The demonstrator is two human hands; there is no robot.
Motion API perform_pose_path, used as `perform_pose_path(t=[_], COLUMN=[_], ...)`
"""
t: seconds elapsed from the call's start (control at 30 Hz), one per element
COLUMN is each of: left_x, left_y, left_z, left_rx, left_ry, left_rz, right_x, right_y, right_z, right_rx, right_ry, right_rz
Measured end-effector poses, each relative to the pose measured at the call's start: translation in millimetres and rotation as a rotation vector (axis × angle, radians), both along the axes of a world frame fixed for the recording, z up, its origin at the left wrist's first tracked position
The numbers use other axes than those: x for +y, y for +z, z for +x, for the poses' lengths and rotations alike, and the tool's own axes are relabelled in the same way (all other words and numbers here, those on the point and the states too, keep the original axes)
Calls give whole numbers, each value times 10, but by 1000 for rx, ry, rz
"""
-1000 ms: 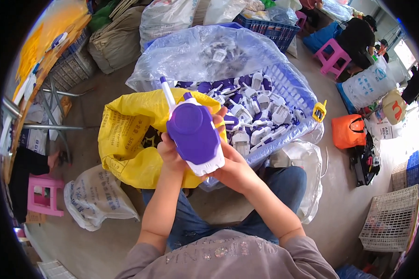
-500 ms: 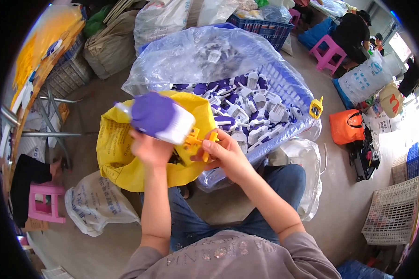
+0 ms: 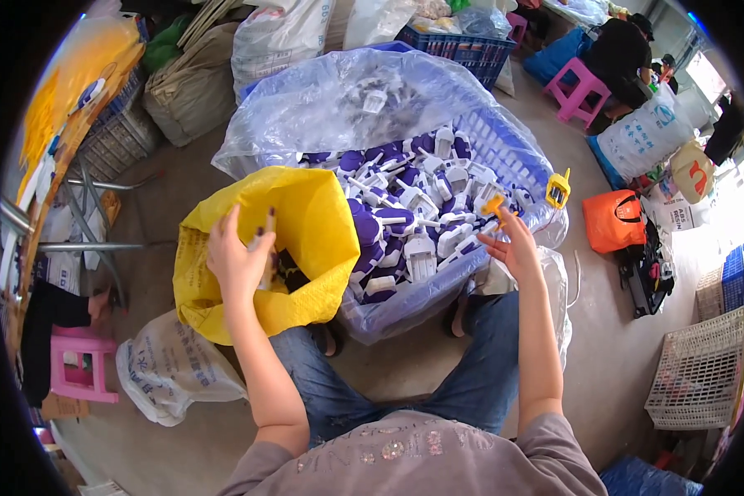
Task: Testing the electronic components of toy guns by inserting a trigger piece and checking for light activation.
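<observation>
A blue basket [image 3: 438, 302] lined with clear plastic [image 3: 339, 99] stands in front of my knees, filled with several purple and white plastic parts [image 3: 405, 223]. A yellow woven bag [image 3: 314, 223] leans open against its left side. My left hand [image 3: 238, 258] hovers over the bag's mouth with fingers spread, holding nothing. My right hand [image 3: 514, 246] is at the basket's right rim, its fingertips pinching a small orange plastic piece [image 3: 494, 206]. A yellow clip [image 3: 558, 188] sits on the rim beyond it.
A white sack [image 3: 169, 372] and a pink stool [image 3: 78, 368] are at my left. An orange bag [image 3: 612, 219] and a white wire basket [image 3: 703, 372] lie to the right. A seated person in black [image 3: 620, 50], another pink stool [image 3: 583, 87] and a blue crate [image 3: 455, 41] are behind.
The purple and white part I held in both hands is gone from my left hand, which now spreads over the yellow bag. My right hand moved right to the basket rim.
</observation>
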State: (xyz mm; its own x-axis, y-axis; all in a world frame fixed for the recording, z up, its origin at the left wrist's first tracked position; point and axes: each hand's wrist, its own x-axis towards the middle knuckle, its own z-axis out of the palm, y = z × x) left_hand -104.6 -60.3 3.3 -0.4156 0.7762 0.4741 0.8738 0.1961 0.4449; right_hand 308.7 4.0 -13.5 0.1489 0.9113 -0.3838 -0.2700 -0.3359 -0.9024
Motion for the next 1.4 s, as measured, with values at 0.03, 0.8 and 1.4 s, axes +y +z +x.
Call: perform_pose_path(t=[0.03, 0.8, 1.4], left_x=[20, -91, 40], left_y=[34, 5, 112], left_z=[36, 1271, 1111], left_rx=[0, -117, -2263], left_ry=[-6, -1131, -899], left_rz=[-2, -752, -442], right_x=[-1, 503, -428], right_y=[-12, -144, 792], right_z=[-13, -367, -1243], right_rx=[0, -407, -95], right_ry=[-6, 238, 436], right_rz=[-2, 61, 511])
